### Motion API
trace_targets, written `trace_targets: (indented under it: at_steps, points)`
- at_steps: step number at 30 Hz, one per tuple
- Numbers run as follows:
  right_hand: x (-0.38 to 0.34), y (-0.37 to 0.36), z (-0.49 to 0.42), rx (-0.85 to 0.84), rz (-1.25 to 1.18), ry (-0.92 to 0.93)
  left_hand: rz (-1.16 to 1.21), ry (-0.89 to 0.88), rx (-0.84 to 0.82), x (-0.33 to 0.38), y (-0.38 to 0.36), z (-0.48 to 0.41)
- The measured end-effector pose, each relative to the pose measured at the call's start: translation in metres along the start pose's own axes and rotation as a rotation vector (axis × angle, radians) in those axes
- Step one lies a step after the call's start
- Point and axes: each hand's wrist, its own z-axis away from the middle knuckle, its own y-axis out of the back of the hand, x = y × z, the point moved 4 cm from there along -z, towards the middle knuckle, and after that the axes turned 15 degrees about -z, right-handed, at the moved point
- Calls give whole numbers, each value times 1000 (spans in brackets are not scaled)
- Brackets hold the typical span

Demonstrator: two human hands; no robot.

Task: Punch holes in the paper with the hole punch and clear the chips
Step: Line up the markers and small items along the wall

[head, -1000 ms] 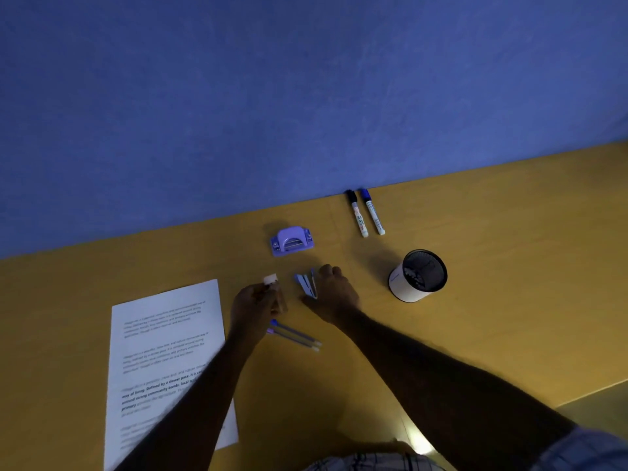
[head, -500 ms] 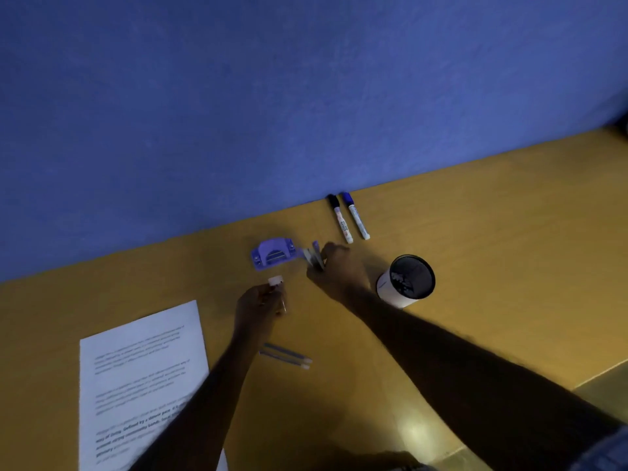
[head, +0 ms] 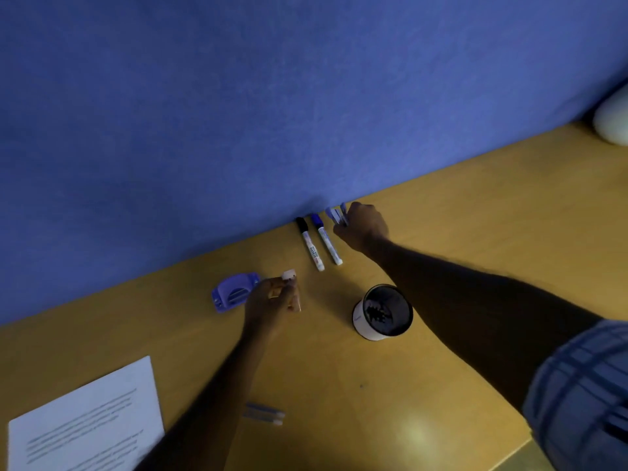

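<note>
A purple hole punch (head: 233,291) sits on the yellow desk (head: 458,212) close to the blue wall. The printed sheet of paper (head: 86,421) lies at the lower left, apart from the punch. My left hand (head: 272,299) hovers just right of the punch, its fingers closed on a small white eraser (head: 289,275) and a thin stick-like item. My right hand (head: 362,227) is far back against the wall, gripping a few bluish pens (head: 336,214) whose tips stick out of the fist.
Two markers (head: 319,243), one black-capped and one blue-capped, lie side by side left of my right hand. A white pen cup (head: 382,312) with a dark inside stands mid-desk. Two pens (head: 265,414) lie near my left forearm. A pale rounded object (head: 611,120) is at far right.
My right hand has carried the pens from the middle of the desk back to the wall, right of the markers. My left hand keeps the eraser near the punch. The view has shifted.
</note>
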Motion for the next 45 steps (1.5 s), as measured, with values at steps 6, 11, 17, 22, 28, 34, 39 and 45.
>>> trace_targets:
  at_steps: [6, 11, 17, 22, 28, 34, 39, 45]
  points:
    - [22, -16, -38, -17, 12, -40, 24, 18, -48, 18, -21, -32]
    - [40, -26, -56, -20, 31, -67, 64, 60, -27, 31, -39, -53]
    - [52, -27, -55, 7, -27, -45, 75, 81, -58, 41, -57, -73]
    - [61, -1, -21, 107, -321, 150, -10, 46, -17, 56, -64, -86]
    - [66, -9, 6, -342, -504, 180, -18, 23, -40, 81, -84, -94]
    - [74, -4, -6, -113, -382, 242, 4, 3, -61, 88, -95, -101]
    - [84, 0, -31, 117, -298, 104, -52, -41, 118, 81, -80, -100]
    - [90, -13, -52, 133, -142, -20, -100, -139, 289, 64, -59, -81]
